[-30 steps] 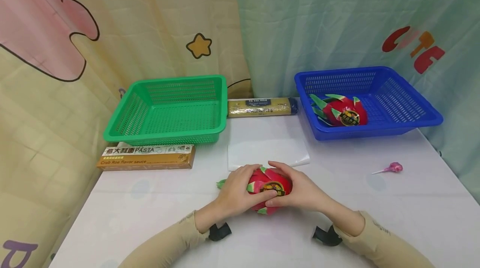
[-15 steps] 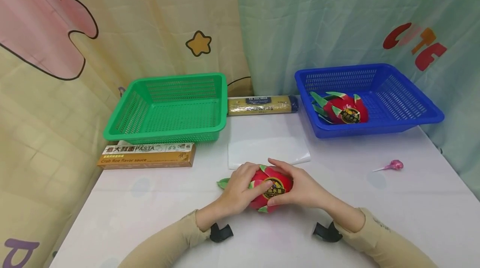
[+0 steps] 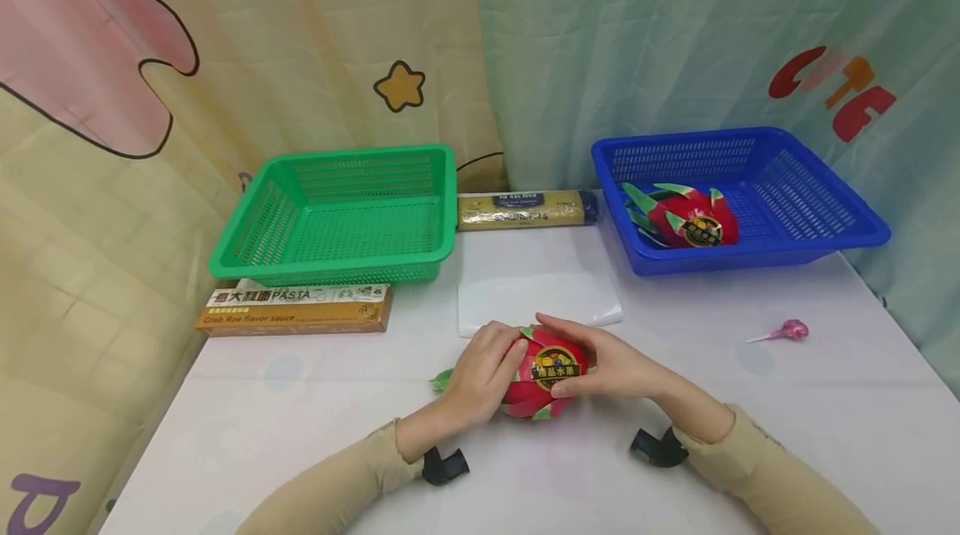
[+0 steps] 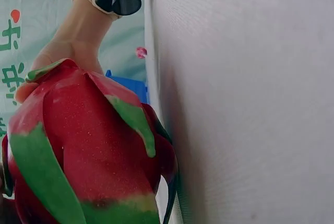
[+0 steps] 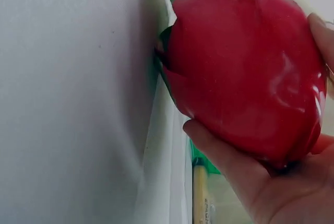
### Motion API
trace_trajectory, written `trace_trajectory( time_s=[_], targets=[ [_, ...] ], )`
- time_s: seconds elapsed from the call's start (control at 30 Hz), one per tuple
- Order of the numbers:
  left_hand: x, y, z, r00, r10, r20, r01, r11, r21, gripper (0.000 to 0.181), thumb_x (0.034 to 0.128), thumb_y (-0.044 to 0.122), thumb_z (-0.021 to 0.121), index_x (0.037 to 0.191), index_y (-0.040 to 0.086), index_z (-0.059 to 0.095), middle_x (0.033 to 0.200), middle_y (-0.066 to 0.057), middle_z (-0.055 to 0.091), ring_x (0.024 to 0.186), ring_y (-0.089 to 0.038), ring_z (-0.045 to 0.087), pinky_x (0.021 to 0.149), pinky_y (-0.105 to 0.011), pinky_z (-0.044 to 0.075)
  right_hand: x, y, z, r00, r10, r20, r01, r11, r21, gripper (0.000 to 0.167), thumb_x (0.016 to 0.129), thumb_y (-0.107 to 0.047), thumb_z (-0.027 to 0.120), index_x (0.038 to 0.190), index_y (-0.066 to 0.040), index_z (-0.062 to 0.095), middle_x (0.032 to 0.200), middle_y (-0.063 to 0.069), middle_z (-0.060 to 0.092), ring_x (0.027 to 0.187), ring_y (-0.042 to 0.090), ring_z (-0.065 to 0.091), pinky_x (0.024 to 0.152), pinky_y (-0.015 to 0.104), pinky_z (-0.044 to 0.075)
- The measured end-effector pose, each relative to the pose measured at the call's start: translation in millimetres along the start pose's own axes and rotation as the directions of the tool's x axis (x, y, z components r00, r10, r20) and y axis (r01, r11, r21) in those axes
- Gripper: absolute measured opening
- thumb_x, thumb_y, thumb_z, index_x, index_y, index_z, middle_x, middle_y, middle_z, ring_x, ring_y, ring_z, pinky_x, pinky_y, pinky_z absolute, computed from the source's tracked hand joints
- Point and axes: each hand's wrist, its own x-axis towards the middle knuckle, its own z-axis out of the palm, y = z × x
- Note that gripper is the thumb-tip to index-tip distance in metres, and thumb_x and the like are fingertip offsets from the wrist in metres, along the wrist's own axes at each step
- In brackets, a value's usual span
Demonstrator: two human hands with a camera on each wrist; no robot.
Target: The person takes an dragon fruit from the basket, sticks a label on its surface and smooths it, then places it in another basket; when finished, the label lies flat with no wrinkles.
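A red dragon fruit (image 3: 542, 396) with green-tipped scales and a black-and-gold sticker lies on its side at the near middle of the table. My left hand (image 3: 480, 372) grips its leafy left part, thumb along the upper side. On the right end, my right hand (image 3: 617, 364) holds the fruit with the thumb in front and fingers behind. Both palms are partly hidden. The left wrist view shows the scales of the dragon fruit (image 4: 99, 140) close up. In the right wrist view, its smooth rounded end sits against the fingers (image 5: 224, 156).
A green basket (image 3: 444, 256) stands back left, with a pasta box (image 3: 292, 318) before it. A spaghetti pack (image 3: 525, 212) and white sheet (image 3: 536, 285) lie mid-table. The blue basket (image 3: 795, 256) at right bears another dragon fruit (image 3: 690, 218). A pink lollipop (image 3: 792, 330) lies nearer.
The fruit has turned a little between my hands, and its sticker shows fully now. My left thumb has slid off the sticker towards the left. Baskets and packs stay where they were.
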Motion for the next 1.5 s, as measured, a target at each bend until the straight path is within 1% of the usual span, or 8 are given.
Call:
trace_trajectory(
  time_s=[0.17,0.3,0.4,0.57,0.67,1.0,1.27,1.5],
  targets=[
    [-0.1,-2.5,2.9,0.998,0.058,-0.004,-0.058,0.995,0.085,0.033,0.1003,0.028,0.039,0.11,0.004,0.059,0.103,-0.004,0.055,0.095,-0.014,0.05,0.081,-0.032,0.044,-0.1,2,1,1.0,-0.006,-0.029,0.006,1.0,0.021,0.084,0.078,-0.02,0.078,0.146,-0.003,0.03,0.139,0.016,0.044,0.116,0.029,0.05,0.088,0.026,0.048],
    [0.4,-0.5,3.5,0.998,0.011,0.057,-0.017,0.993,0.117,0.05,0.0921,0.052,0.048,0.114,0.007,0.054,0.108,-0.001,0.054,0.093,-0.011,0.05,0.077,-0.028,0.046,-0.9,2,2,0.999,-0.008,-0.039,0.009,1.0,0.024,0.084,0.078,-0.02,0.078,0.145,-0.005,0.031,0.137,0.014,0.047,0.114,0.029,0.052,0.086,0.028,0.049],
    [1.4,0.4,3.3,0.996,-0.034,0.078,0.028,0.997,0.068,0.057,0.085,0.059,0.056,0.114,0.01,0.054,0.109,0.002,0.052,0.089,-0.008,0.049,0.069,-0.021,0.046,-1.2,5,-1,1.0,-0.021,-0.02,0.021,1.0,0.017,0.08,0.079,-0.019,0.077,0.145,-0.006,0.033,0.138,0.011,0.046,0.115,0.027,0.051,0.087,0.028,0.048],
    [1.7,-1.4,2.7,0.997,-0.026,0.072,0.027,0.999,-0.018,0.048,0.0826,0.047,0.066,0.112,0.011,0.056,0.108,0.004,0.051,0.088,-0.007,0.051,0.065,-0.019,0.048,-1.1,10,-4,0.998,-0.063,0.032,0.06,0.994,0.089,0.072,0.084,-0.014,0.071,0.144,-0.005,0.034,0.145,0.014,0.037,0.126,0.032,0.041,0.092,0.028,0.046],
    [1.6,-2.6,2.5,0.998,-0.003,0.07,0.005,0.999,-0.034,0.049,0.0811,0.044,0.069,0.114,0.011,0.055,0.11,0.004,0.051,0.09,-0.007,0.051,0.066,-0.019,0.049,-0.8,9,-2,0.997,-0.07,0.032,0.066,0.993,0.099,0.071,0.084,-0.014,0.071,0.144,-0.005,0.034,0.144,0.016,0.038,0.123,0.033,0.043,0.09,0.029,0.047],
    [2.9,-4.7,1.0,0.998,0.06,0.035,-0.06,0.998,-0.006,0.055,0.0802,0.041,0.071,0.12,0.009,0.051,0.111,0.002,0.052,0.094,-0.008,0.051,0.068,-0.019,0.049,-1.7,10,6,0.998,-0.061,-0.021,0.062,0.997,0.042,0.063,0.087,-0.017,0.068,0.143,-0.019,0.04,0.133,0.007,0.049,0.112,0.024,0.051,0.089,0.032,0.047],
    [4.4,-8.2,0.2,0.996,0.079,0.028,-0.079,0.997,0.01,0.058,0.0791,0.043,0.072,0.121,0.008,0.051,0.111,0.001,0.052,0.094,-0.008,0.05,0.068,-0.018,0.048,-0.2,16,7,0.994,-0.105,-0.008,0.105,0.98,0.169,0.056,0.093,-0.009,0.056,0.145,-0.011,0.035,0.138,0.015,0.042,0.115,0.024,0.047,0.092,0.033,0.043],
    [5.9,-10.0,-2.0,0.998,0.04,0.052,-0.038,0.998,-0.051,0.057,0.0801,0.041,0.072,0.122,0.009,0.05,0.111,0.002,0.051,0.093,-0.008,0.051,0.069,-0.019,0.05,-0.2,15,14,0.992,-0.088,-0.086,0.102,0.979,0.178,0.05,0.096,-0.011,0.05,0.144,-0.008,0.036,0.14,0.018,0.041,0.116,0.018,0.047,0.093,0.029,0.042]
  ],
)
